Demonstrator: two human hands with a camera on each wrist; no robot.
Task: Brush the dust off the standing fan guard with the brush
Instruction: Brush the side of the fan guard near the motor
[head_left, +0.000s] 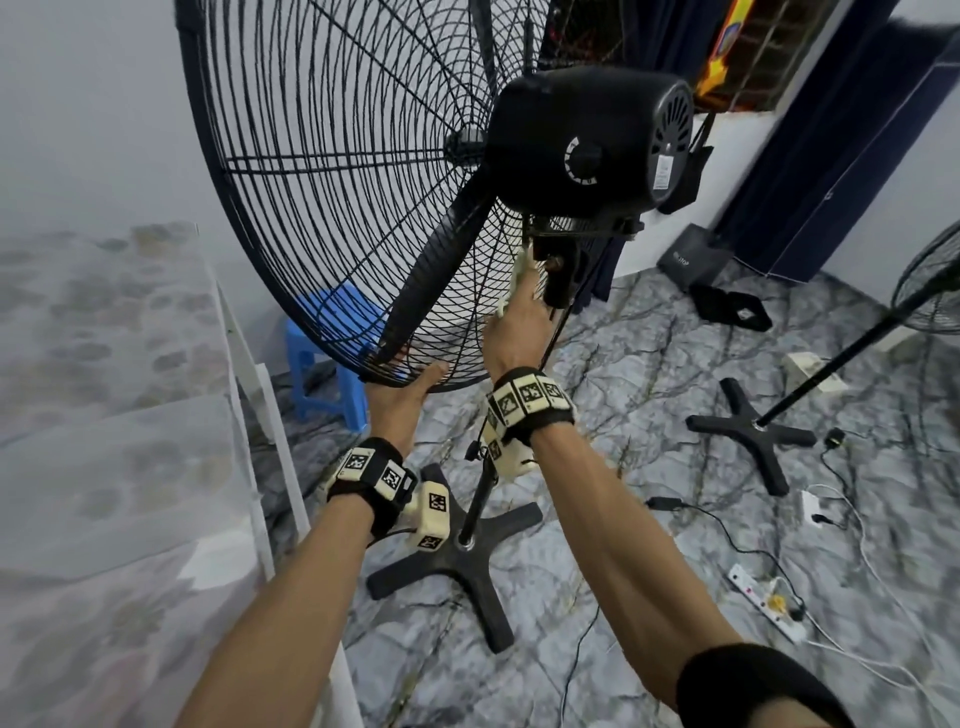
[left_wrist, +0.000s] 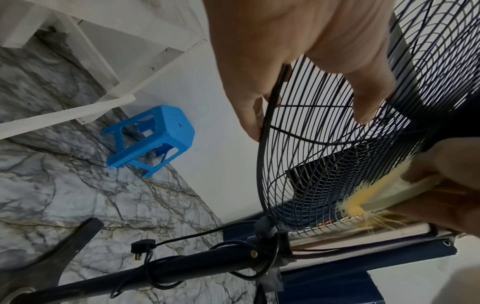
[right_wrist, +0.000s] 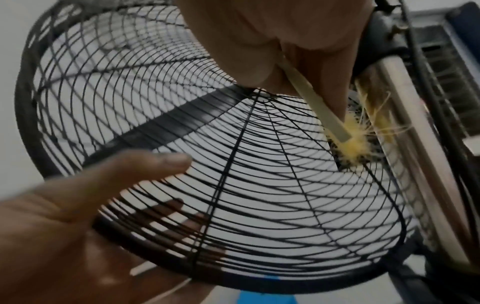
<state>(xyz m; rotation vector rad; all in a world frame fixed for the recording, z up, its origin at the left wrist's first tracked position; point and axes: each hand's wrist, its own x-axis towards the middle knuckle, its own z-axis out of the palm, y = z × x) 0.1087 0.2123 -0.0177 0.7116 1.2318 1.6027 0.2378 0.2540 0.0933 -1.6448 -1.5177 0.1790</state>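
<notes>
Left hand (head_left: 400, 387) grips fan guard (head_left: 332, 171) rim at 6 o'clock; right hand (head_left: 519, 317) pinches brush (right_wrist: 335, 125), bristles on rear wires.

stool (head_left: 332, 358) behind fan guard (head_left: 332, 156), second fan (head_left: 930, 291) right

Grey veined marble floor (head_left: 597, 374), pale wall (head_left: 78, 104), blue plastic stool (head_left: 322, 364) against it, white frame (head_left: 260, 415) at left, navy curtains (head_left: 831, 182), cables and power strip (head_left: 769, 603) lay scattered, second fan (head_left: 748, 421) stood right.
</notes>
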